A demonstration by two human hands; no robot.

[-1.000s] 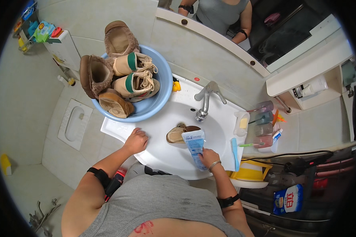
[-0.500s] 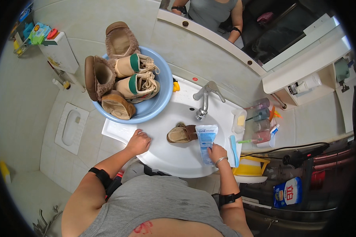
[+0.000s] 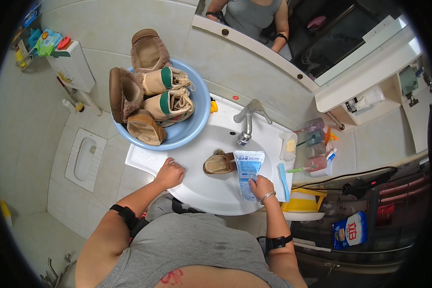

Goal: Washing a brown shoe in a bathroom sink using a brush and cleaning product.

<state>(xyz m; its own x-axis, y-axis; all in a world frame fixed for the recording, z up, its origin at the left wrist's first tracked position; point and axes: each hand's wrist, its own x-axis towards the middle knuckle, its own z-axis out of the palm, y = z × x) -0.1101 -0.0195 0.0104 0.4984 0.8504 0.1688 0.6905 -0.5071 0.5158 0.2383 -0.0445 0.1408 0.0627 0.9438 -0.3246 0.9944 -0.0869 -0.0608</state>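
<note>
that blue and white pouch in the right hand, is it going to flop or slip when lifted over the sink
The pouch looks like a soft plastic bag, so it would probably sag where unsupported. The right hand grips only its lower end, so the top may well fold over. Its glossy film could be slippery if wet, given it hangs over the sink.

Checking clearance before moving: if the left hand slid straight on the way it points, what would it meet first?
Probably the brown shoe lying in the sink; the left hand rests on the rim, knuckles toward it, though depth is unclear.

I see my right grip (image 3: 261,186) holding a pouch (image 3: 248,172) over the sink (image 3: 211,189), beside a slipper (image 3: 219,163); my left grip (image 3: 169,174) rests on the rim.
</note>
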